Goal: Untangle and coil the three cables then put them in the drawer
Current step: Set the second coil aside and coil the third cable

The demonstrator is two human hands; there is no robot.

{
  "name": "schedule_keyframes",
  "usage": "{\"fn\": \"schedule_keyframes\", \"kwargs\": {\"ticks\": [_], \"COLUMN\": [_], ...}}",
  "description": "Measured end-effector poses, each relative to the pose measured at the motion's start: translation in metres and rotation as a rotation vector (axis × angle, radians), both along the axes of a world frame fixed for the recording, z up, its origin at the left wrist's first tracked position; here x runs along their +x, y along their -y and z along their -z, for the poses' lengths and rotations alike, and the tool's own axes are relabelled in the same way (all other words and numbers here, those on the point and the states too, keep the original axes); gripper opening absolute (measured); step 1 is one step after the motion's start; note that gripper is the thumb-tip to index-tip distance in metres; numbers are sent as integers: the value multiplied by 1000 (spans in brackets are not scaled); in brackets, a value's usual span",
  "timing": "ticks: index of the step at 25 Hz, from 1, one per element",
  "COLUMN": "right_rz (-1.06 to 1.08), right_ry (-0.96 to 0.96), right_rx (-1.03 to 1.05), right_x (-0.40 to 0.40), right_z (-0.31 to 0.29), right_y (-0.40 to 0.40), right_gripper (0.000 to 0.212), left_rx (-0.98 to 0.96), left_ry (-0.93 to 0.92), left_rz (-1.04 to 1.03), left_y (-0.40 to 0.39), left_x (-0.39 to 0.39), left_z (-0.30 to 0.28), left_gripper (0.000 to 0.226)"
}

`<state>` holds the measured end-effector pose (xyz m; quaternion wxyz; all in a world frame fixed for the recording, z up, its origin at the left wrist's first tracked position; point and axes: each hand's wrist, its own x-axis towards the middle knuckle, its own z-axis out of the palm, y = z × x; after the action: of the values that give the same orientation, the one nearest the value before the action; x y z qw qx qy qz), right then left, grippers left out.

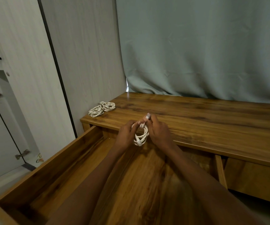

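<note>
Open drawer (53,161); one held coil (141,135), two coils (102,108) on top.

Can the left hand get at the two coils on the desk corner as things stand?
Probably not yet. The left hand and right hand both grip the third cable over the open drawer. The path to the two coils on the desk looks clear.

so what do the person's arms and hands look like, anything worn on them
Both arms are bare as far as the frame shows: no sleeves or cuffs in view. The left hand and right hand wear no gloves, and no rings, watch or bracelet show on the fingers or wrists. Nails look short and unpainted, though they are small in this view. No marks or bandages are visible.
</note>
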<state>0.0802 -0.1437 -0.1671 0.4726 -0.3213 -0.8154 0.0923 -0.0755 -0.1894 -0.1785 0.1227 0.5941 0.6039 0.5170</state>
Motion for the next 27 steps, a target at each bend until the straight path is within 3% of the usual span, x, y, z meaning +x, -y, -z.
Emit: {"fn": "schedule_keyframes", "kwargs": {"ticks": [2, 4, 8, 10, 17, 21, 24, 27], "right_rz": [-13, -44, -209, -250, -162, -137, -288, -354], "right_ry": [-169, -289, -504, -535, -507, -212, -85, -83], "right_rx": [-127, -294, -841, -974, -839, -578, -639, -670], "right_x": [0, 1, 12, 13, 5, -3, -7, -6], "right_z": [-6, -13, -28, -26, -13, -11, -12, -10], "right_y": [-2, -4, -5, -6, -10, -5, 5, 6], "right_gripper": [25, 27, 27, 29, 21, 28, 42, 39], "left_rx": [41, 22, 33, 71, 112, 113, 118, 81], "left_ry": [-7, -54, -285, -350, -303, -199, -131, -122], "left_rz": [92, 137, 155, 166, 175, 80, 35, 48], "left_y": [1, 3, 4, 5, 8, 6, 7, 7], "left_x": [2, 4, 4, 1, 7, -3, -9, -10], "left_z": [3, 4, 3, 4, 6, 4, 2, 1], "left_gripper": [27, 30, 35, 36, 17, 19, 22, 22]}}
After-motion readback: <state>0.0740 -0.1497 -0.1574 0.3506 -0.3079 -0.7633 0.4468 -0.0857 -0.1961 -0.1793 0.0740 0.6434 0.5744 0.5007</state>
